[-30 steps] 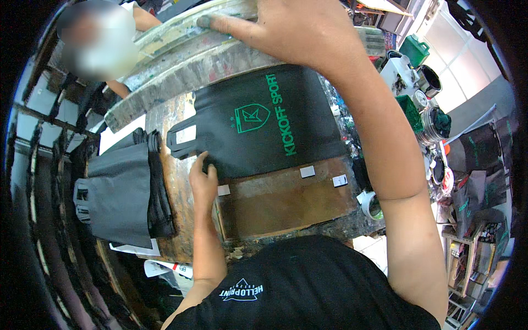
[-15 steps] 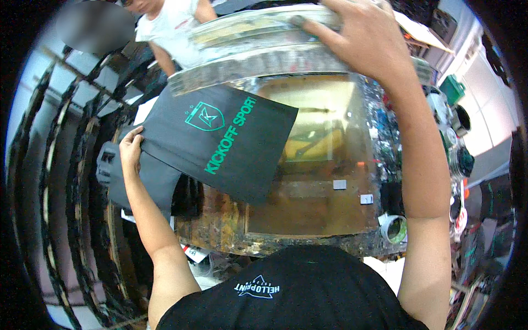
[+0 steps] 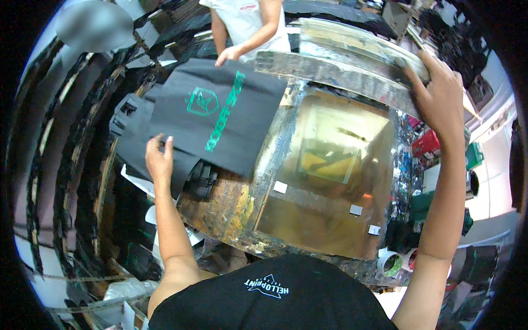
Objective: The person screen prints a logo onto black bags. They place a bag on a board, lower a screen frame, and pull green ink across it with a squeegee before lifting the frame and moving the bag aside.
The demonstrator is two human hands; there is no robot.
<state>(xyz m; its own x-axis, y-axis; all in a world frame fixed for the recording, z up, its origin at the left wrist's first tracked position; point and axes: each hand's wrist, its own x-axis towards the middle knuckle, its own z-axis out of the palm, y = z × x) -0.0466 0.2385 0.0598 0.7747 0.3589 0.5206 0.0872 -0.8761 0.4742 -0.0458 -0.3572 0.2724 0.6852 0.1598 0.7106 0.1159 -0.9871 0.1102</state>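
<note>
My left hand (image 3: 159, 157) is open, thumb and fingers apart, at the near left edge of a flat black bag (image 3: 176, 124). Green printing, a shield emblem and lettering, runs across the bag, which lies over other dark bags (image 3: 129, 113) at the table's left. Another person's hand (image 3: 230, 54) touches the bag's far edge. My right hand (image 3: 443, 93) grips the right end of a raised, ink-stained wooden screen frame (image 3: 341, 71). Below the frame is a shiny brown printing board (image 3: 319, 223) with small white squares on it and a yellowish reflection.
A person in a white shirt (image 3: 247, 25) stands across the table. Dark, crusted rack bars (image 3: 71, 159) line the left. A tub with green inside (image 3: 389, 264), a red container (image 3: 426, 144) and a green one (image 3: 474, 155) stand on the right. The worktable (image 3: 220, 206) is ink-stained.
The black bag has moved left off the board onto the dark bags, and my left hand has let go of it. The other person's hand has come to the bag. The frame appears shifted right.
</note>
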